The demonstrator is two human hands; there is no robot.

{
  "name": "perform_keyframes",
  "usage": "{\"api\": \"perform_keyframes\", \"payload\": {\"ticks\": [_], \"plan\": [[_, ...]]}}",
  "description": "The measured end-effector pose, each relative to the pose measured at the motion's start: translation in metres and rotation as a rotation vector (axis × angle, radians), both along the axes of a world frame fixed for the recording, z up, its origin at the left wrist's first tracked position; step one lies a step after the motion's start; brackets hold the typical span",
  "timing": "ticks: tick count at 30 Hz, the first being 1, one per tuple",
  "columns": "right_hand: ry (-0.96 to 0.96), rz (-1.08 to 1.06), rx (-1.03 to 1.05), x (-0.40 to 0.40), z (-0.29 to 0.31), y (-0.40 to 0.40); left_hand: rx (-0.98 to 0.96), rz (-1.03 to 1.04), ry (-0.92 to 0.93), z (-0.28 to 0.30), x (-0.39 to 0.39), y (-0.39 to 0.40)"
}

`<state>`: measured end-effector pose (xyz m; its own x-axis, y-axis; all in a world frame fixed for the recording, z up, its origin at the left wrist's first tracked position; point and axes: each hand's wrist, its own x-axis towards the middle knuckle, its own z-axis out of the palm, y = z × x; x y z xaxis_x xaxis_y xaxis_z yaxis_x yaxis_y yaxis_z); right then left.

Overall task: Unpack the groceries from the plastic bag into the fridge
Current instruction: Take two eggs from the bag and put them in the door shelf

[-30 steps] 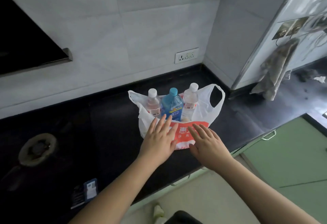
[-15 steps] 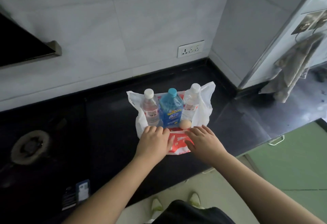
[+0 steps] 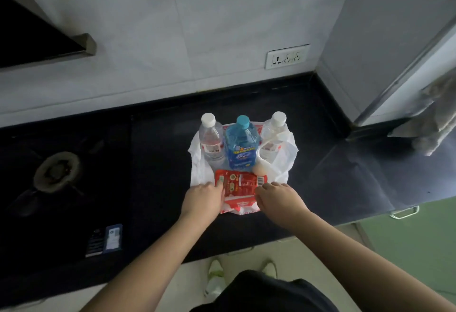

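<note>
A white plastic bag (image 3: pixel 283 161) with red print sits on the black counter (image 3: pixel 160 163), its front side pulled down low. Inside stand a clear bottle (image 3: pixel 211 144) with a white cap, a blue bottle (image 3: pixel 241 146) and a second clear bottle (image 3: pixel 274 136). A pale egg (image 3: pixel 259 169) and a red packet (image 3: pixel 240 184) lie in front of them. My left hand (image 3: pixel 204 198) and my right hand (image 3: pixel 278 200) grip the bag's front edge, fingers curled, one on each side of the packet.
A gas burner (image 3: pixel 56 172) is set in the counter at the left, with a small dark card (image 3: pixel 104 240) near the front edge. A grey cloth (image 3: pixel 431 114) hangs on the tall white appliance (image 3: pixel 417 57) at right. Green drawers (image 3: pixel 419 237) lie below.
Both hands have closed on the bag's front side and pushed it down, which uncovers the egg and the red packet. The view has shifted closer over the bag.
</note>
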<state>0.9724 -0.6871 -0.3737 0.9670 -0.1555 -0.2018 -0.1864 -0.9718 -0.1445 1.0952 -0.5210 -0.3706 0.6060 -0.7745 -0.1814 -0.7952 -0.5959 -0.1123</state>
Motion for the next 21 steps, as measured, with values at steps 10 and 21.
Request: {"api": "perform_keyframes", "payload": {"ticks": [10, 21], "plan": [[-0.136, 0.143, -0.117, 0.017, -0.005, 0.003, 0.067, -0.176, -0.079, -0.013, 0.01, -0.001], [0.123, 0.071, -0.116, 0.038, 0.007, 0.012, 0.102, -0.27, 0.106, -0.022, 0.034, -0.003]]}}
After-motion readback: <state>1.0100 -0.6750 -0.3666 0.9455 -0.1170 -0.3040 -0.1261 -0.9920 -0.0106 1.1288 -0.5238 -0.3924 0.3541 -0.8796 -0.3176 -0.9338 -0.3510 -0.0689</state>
